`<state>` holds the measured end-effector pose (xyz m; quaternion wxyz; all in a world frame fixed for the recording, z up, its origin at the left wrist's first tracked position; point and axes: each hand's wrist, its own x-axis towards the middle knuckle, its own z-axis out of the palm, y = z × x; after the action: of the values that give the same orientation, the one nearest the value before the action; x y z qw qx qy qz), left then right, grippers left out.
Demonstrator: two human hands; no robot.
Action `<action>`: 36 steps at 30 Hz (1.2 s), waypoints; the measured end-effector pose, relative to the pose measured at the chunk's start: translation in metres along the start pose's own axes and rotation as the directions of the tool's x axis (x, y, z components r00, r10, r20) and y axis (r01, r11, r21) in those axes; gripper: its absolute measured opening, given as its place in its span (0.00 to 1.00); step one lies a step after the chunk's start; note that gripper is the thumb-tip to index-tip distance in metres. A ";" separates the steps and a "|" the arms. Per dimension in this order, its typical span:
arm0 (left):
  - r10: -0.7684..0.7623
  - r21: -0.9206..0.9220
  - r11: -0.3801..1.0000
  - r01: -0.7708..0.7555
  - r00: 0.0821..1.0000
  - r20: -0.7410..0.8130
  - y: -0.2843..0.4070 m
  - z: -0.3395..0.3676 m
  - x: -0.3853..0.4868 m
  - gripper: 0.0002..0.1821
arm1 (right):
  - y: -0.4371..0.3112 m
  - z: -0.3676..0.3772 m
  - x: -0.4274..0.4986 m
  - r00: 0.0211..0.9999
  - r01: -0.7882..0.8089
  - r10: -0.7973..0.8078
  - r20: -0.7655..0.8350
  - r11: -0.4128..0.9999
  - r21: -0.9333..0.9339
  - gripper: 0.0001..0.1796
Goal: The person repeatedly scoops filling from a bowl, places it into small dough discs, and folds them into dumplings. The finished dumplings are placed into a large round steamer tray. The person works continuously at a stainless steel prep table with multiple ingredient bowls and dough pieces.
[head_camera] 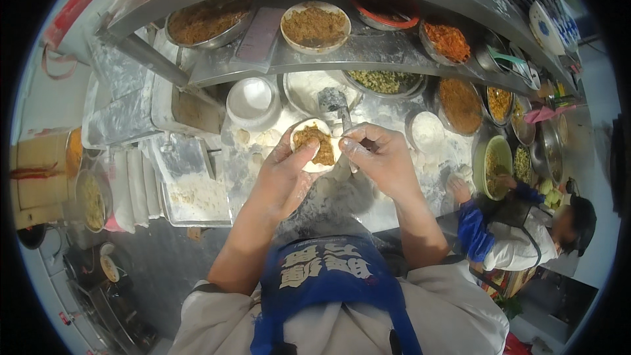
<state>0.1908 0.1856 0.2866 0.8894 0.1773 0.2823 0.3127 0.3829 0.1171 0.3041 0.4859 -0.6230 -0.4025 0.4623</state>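
My left hand cups a round dough wrapper with a mound of brown filling on it. Its thumb presses onto the filling. At the wrapper's right edge, my right hand pinches a drawn-out bit of dough between thumb and forefinger. A flour-dusted scoop shows just beyond, its handle running down behind my right fingers; whether those fingers also hold it, I cannot tell. Behind it is a wide bowl of flour. Pale dough pieces lie on the floury metal worktop around my hands.
A metal shelf overhangs the far worktop, carrying a bowl of brown filling and other bowls. A white tub stands left. More filling bowls line the right. A co-worker reaches into a green basket there.
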 end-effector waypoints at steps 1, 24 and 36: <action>-0.032 0.025 0.999 0.032 0.999 -0.013 -0.002 0.001 -0.009 0.24 | -0.002 0.000 -0.008 1.000 0.000 0.000 -0.014 0.999 -0.035 0.08; -0.273 0.555 0.813 0.175 0.957 0.099 -0.022 -0.019 -0.056 0.27 | -0.010 -0.007 -0.081 0.985 0.164 -0.138 0.107 0.939 -0.302 0.11; -0.396 0.852 0.511 0.114 0.911 0.116 0.008 -0.017 -0.033 0.26 | -0.029 -0.002 -0.064 0.969 0.225 -0.156 0.193 0.881 -0.416 0.10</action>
<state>0.1555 0.1726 0.2897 0.7666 0.5762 0.2824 -0.0244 0.3671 0.0614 0.3447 0.3452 -0.6353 -0.5913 0.3571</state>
